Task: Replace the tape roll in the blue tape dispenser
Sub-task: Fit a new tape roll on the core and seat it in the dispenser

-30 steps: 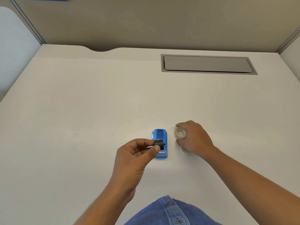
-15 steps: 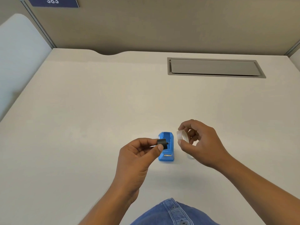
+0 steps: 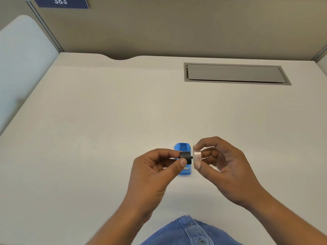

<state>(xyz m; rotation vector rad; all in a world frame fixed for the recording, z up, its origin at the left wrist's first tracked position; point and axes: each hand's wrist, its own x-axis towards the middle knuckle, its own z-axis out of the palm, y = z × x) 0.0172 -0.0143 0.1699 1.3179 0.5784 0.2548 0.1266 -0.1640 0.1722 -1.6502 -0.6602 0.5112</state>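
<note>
The blue tape dispenser (image 3: 183, 149) stands on the white desk (image 3: 106, 129), partly hidden behind my hands. My left hand (image 3: 155, 172) pinches a black spindle (image 3: 185, 157) between thumb and fingers, its axle stub pointing right. My right hand (image 3: 221, 167) holds a clear tape roll (image 3: 197, 155) upright by its rim, its hole facing the spindle. The stub's tip just meets the roll's face. Both are held a little above the dispenser.
A grey cable flap (image 3: 235, 74) is set into the desk at the back right. Beige partition walls close the back, with a blue sign (image 3: 62, 1) at top left. A second roll (image 3: 215, 168) peeks out behind my right hand.
My right hand lifted the tape roll off the desk and brought it left to the spindle. My left hand rose slightly with the spindle. The view shifted.
</note>
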